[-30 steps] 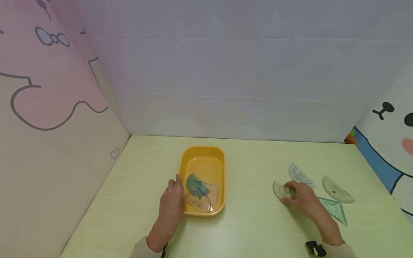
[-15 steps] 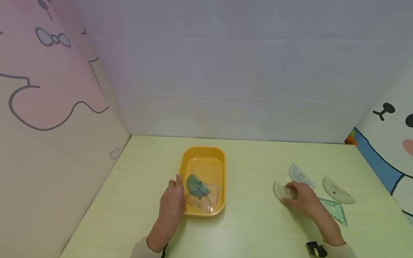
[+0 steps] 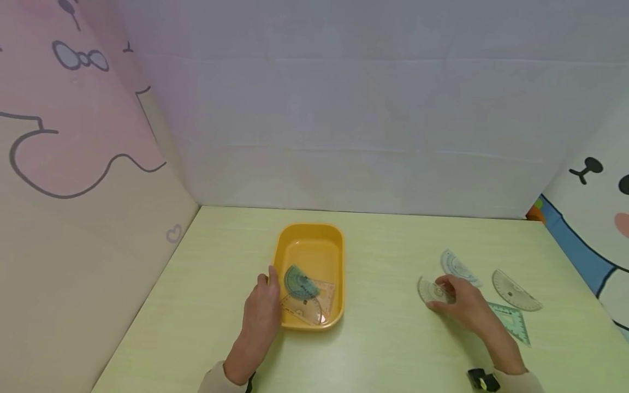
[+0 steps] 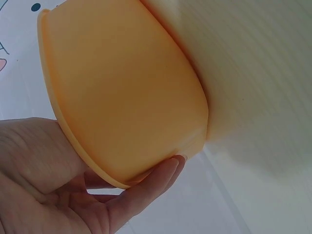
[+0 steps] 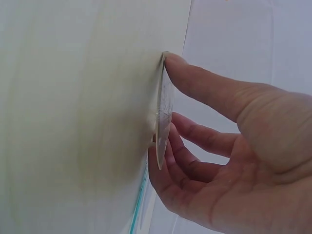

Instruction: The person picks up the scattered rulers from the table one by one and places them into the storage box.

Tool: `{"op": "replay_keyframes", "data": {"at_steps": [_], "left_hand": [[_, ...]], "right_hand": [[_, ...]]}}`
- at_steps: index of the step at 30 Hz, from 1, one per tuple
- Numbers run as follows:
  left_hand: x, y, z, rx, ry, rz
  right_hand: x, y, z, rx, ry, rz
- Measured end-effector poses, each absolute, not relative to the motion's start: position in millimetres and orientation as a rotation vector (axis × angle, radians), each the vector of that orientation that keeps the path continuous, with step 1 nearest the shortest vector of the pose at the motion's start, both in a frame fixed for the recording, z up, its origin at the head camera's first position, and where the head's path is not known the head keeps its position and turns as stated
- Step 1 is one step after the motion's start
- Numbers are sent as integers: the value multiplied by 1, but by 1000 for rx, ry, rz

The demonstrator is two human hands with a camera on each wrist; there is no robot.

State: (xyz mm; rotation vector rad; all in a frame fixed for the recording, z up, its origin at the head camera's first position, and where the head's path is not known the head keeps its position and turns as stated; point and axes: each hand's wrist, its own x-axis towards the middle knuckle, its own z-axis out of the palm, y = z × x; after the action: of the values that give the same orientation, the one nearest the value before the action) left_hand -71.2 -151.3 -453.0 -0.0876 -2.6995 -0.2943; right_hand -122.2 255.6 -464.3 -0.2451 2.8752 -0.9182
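My left hand (image 3: 262,310) grips the left side of a yellow tray (image 3: 315,240); in the left wrist view the fingers curl over the tray wall (image 4: 126,87) at its rim. Inside the tray lie a green protractor (image 3: 297,283), a clear orange-tinted protractor (image 3: 309,312) and an orange-tinted set square (image 3: 326,292), overlapping one another. Over at the right, my right hand (image 3: 466,307) pinches a clear protractor (image 3: 428,291). In the right wrist view this protractor (image 5: 164,112) shows edge-on, thumb at one end and fingers at the other, close over the table.
Around the right hand lie a bluish clear protractor (image 3: 457,266), another clear protractor (image 3: 516,292) and a green set square (image 3: 513,323), partly behind the wrist. White sheeting (image 3: 363,136) closes off the table's back edge, and cartoon-printed panels (image 3: 88,245) stand at both sides.
Almost nothing differs. Both hands keep their places on the tray and the clear protractor; the whole head view has drifted very slightly.
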Motion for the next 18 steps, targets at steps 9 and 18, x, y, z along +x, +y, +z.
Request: {"op": "replay_keyframes", "data": {"at_steps": [9,18], "left_hand": [[-72,-151,-453,-79,-2710,-299],[-71,-152,-453,-78,-2698,-302]], "right_hand": [[-120,260,-467,-261,2902,-934],[-119,264,-468,-299,2923,-986]]}}
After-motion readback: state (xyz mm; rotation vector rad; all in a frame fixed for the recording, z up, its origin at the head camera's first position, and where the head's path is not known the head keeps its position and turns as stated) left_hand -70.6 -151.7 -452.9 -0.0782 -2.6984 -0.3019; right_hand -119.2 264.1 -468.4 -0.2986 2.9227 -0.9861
